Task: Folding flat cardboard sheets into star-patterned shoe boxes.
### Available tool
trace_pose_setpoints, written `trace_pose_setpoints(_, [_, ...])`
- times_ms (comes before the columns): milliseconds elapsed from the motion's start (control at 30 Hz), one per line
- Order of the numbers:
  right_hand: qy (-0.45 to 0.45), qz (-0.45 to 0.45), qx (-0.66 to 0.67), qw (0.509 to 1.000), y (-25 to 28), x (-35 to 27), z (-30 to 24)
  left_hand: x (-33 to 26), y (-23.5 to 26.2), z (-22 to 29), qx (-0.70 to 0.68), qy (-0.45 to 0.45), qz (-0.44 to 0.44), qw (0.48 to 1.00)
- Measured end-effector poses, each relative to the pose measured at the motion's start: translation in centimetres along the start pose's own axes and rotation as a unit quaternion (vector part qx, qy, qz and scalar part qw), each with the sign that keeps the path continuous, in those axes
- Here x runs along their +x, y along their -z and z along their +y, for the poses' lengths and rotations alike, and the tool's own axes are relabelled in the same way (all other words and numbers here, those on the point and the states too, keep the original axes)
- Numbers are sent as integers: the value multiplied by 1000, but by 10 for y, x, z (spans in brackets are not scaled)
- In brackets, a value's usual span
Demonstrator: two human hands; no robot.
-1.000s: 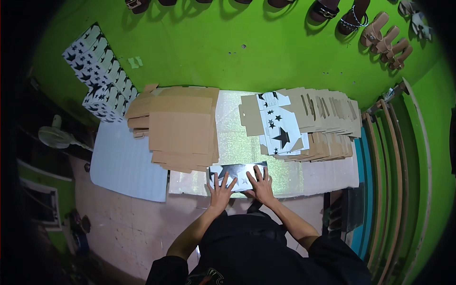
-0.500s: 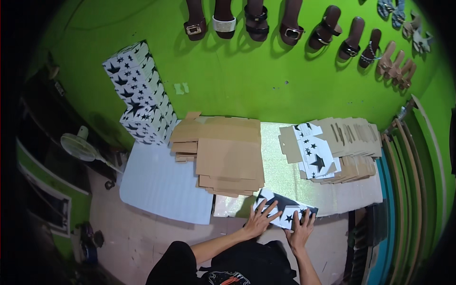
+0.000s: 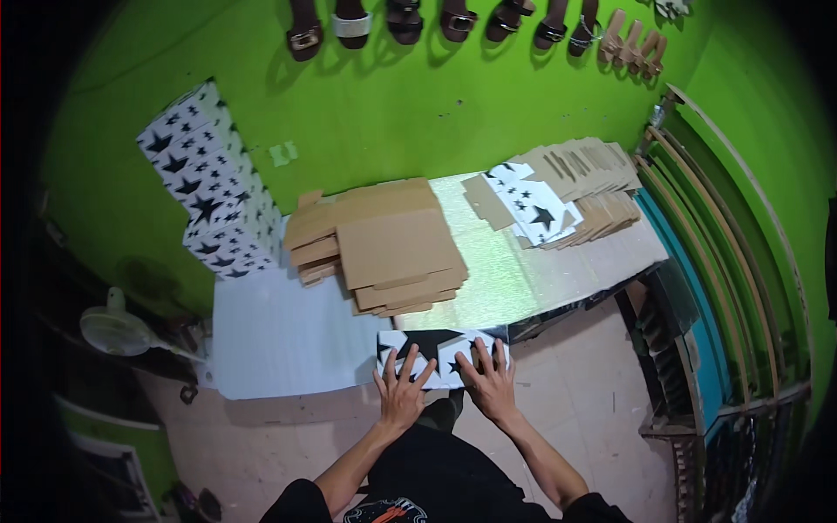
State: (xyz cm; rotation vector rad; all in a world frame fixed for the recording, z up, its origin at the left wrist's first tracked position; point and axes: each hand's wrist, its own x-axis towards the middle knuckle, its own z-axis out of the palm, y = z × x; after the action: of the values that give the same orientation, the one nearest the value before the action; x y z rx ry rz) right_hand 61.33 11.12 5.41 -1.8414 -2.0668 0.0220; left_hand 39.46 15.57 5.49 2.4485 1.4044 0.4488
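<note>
A white box printed with black stars (image 3: pixel 443 342) lies lengthwise across the front edge of the table, straight in front of me. My left hand (image 3: pixel 402 394) grips its left part, with spread fingers over the side facing me. On the right part of the box, my right hand (image 3: pixel 491 383) holds on in the same way. The thumbs and the far side of the box are partly hidden.
Flat brown cardboard blanks (image 3: pixel 397 248) are stacked mid-table. More blanks (image 3: pixel 588 179), one star-printed sheet (image 3: pixel 532 205) on them, lie right. A tall stack of star-printed boxes (image 3: pixel 205 187) stands back left, near a fan (image 3: pixel 118 331). Sandals (image 3: pixel 405 22) hang on the green wall.
Both hands have moved left with the box, which has turned from slanted to nearly level across my view. The whole scene has shifted as my head turned.
</note>
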Motion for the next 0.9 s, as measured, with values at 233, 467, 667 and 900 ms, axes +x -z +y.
trace_pose_setpoints(233, [8,-16,36,999,-21,-11,-108,-85,40,-65,6,36,11,999])
trace_pose_setpoints(467, [125,-45,92,987,-75,34,-231,-170,88,-166,18,145,81,986])
trace_pose_setpoints(667, [184,-130,86,970,-144,90,-346,-215,126,-280,-22,239,111,964])
trace_pose_setpoints(900, [205,-24,87,975,-184,223,-467,-167,233,-432,-1,174,161,972])
